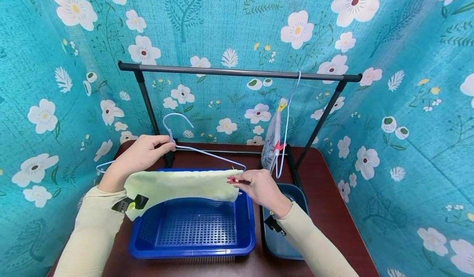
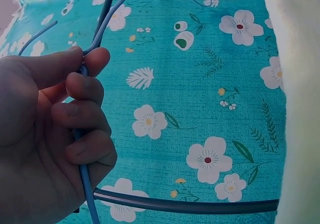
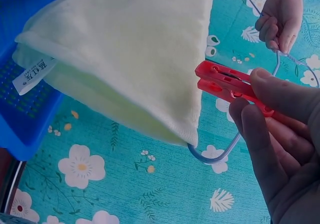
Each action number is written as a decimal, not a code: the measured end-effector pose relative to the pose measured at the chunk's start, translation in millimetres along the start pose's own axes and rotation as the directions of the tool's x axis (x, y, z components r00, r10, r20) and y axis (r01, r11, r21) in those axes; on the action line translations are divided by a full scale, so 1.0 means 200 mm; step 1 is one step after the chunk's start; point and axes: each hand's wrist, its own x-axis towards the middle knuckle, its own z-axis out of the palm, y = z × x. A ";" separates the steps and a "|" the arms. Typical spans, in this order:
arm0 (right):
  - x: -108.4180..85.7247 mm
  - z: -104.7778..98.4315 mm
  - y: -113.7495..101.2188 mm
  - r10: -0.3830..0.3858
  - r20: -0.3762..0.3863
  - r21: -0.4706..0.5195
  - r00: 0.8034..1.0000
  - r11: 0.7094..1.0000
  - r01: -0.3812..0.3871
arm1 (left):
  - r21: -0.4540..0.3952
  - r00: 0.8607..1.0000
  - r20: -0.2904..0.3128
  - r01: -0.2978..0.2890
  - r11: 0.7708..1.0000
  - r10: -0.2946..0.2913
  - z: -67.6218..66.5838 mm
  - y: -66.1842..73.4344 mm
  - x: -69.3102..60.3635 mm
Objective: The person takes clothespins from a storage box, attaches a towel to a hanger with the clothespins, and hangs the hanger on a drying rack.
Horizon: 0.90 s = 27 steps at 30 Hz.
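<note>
My left hand grips the blue hanger just below its hook; in the left wrist view the fingers of that hand curl round the wire. A pale yellow-green cloth hangs along the hanger's lower part, above the blue basket. My right hand pinches a red clothespin at the cloth's right end. In the right wrist view the red clothespin lies between thumb and fingers of the right hand, its tip at the edge of the cloth. A white label shows on the cloth.
A black rack's top bar spans the back. On its right side hangs another blue hanger with a grey cloth held by yellow and red clips. The blue basket and a grey-blue bin stand on the dark red table.
</note>
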 end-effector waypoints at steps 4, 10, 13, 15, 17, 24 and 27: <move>0.01 0.00 0.00 -0.018 -0.032 -0.021 0.999 1.000 0.017 | 0.006 1.000 0.006 0.012 1.000 -0.012 0.00 -0.01 0.00; 0.02 0.01 0.01 -0.050 -0.087 -0.072 0.995 0.996 0.044 | 0.019 1.000 0.005 0.024 1.000 -0.024 0.00 -0.01 0.00; 0.02 0.01 0.02 -0.069 -0.105 -0.095 0.992 0.994 0.059 | 0.021 1.000 0.005 0.024 0.999 -0.025 0.00 0.00 0.00; 0.02 0.01 0.02 -0.078 -0.112 -0.109 0.991 0.992 0.066 | 0.021 1.000 0.005 0.024 0.999 -0.024 -0.01 0.00 0.00; 0.02 0.02 0.02 -0.076 -0.114 -0.114 0.991 0.991 0.063 | 0.018 1.000 0.009 0.028 0.999 -0.028 -0.01 0.00 0.00; 0.03 0.02 0.04 -0.049 -0.104 -0.108 0.993 0.993 0.037 | 0.022 0.999 0.011 0.036 0.999 -0.036 -0.02 0.00 0.00; 0.03 0.02 0.04 -0.051 -0.107 -0.102 0.993 0.994 0.040 | 0.023 0.999 0.011 0.034 0.999 -0.034 -0.02 0.00 0.00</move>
